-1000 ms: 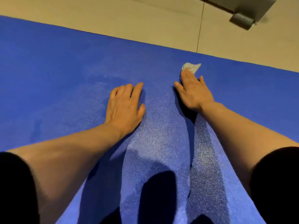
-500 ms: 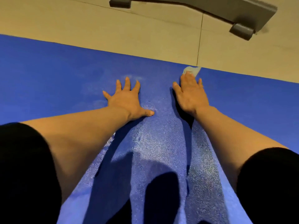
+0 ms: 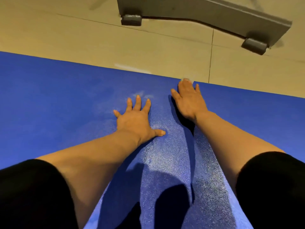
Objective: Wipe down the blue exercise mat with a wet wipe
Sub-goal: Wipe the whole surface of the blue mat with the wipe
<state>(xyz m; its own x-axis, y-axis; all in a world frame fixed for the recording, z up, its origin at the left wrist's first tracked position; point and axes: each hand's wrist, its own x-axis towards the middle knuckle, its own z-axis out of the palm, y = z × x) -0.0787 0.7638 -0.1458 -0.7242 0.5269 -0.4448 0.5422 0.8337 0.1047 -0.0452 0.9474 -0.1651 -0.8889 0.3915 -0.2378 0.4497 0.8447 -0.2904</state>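
The blue exercise mat (image 3: 57, 103) fills the lower part of the head view, with a wet, shiny streak down its middle. My left hand (image 3: 137, 119) lies flat on the mat with its fingers spread. My right hand (image 3: 189, 100) stretches forward with straight fingers and presses the wet wipe (image 3: 187, 79) against the mat's far edge. Only a small pale sliver of the wipe shows past my fingertips; the rest is hidden under the hand.
Beige floor tiles (image 3: 99, 43) lie beyond the mat's far edge. A grey equipment base (image 3: 198, 12) with two rubber feet (image 3: 131, 19) stands on the floor at the top. Black sleeves cover both my upper arms.
My right hand has slid the wipe forward to the mat's far edge. My left hand spread its fingers and shifted forward on the mat. The view tilted up, showing more floor.
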